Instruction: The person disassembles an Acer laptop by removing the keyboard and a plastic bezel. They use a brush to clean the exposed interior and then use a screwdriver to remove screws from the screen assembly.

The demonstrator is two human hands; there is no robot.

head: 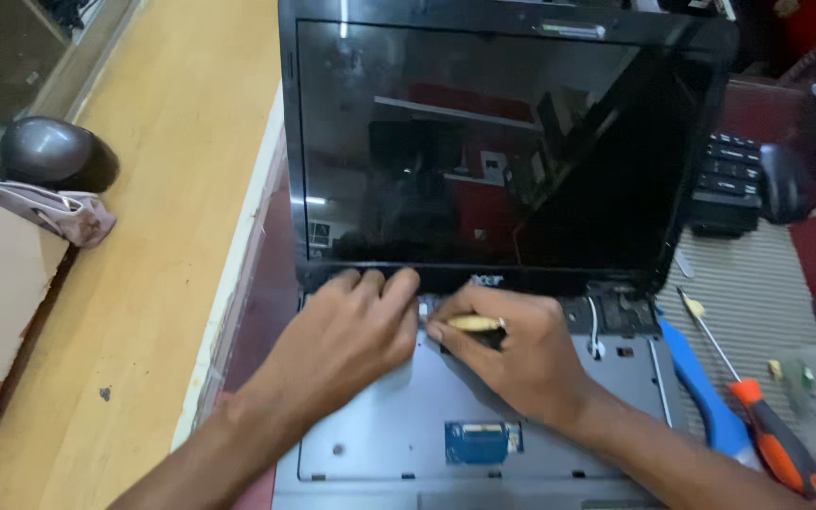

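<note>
An open laptop (484, 142) with a dark screen stands before me, its keyboard taken off so the grey inner tray (399, 434) shows. My left hand (342, 335) rests on the tray just under the screen hinge, fingertips spread along the bezel edge. My right hand (512, 349) sits beside it, touching it, fingers closed on a small yellowish tool (474, 323) pointed at the hinge area. A blue connector patch (482, 442) lies on the tray below the hands.
A screwdriver with an orange-and-black handle (767, 430) and a blue pry tool (701, 387) lie on a ribbed grey mat at the right. A black keyboard piece (729, 179) sits behind. A dark mouse-like object (49, 151) and cloth lie on the wooden counter (162, 236) at left.
</note>
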